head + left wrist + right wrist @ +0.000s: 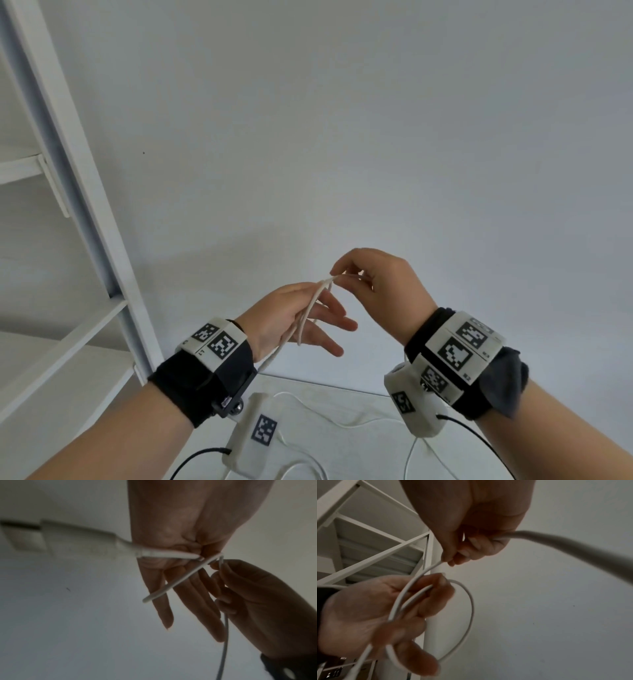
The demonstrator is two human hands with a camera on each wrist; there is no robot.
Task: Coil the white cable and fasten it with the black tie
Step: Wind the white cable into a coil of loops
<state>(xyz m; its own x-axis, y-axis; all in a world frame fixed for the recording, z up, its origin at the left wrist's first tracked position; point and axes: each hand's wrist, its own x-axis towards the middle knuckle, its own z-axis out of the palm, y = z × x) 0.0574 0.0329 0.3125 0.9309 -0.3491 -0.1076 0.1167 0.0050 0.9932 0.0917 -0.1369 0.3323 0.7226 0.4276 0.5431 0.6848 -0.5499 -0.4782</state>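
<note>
Both hands are raised in front of a white wall. The white cable [310, 305] lies in two strands across my left hand [301, 318], whose fingers are stretched out; its thumb presses the cable against the palm. One loop [471, 608] curves out from that hand. The plug end [85, 540] sticks out past the left palm [180, 534]. My right hand [370, 277] pinches the cable between thumb and fingertips just above the left fingers. The rest of the cable hangs down and trails over the table [342, 390]. No black tie is in view.
A white shelf frame [85, 205] stands at the left, close to my left forearm. Slack white cable [342, 423] and thin black camera leads [479, 442] lie on the table below the wrists.
</note>
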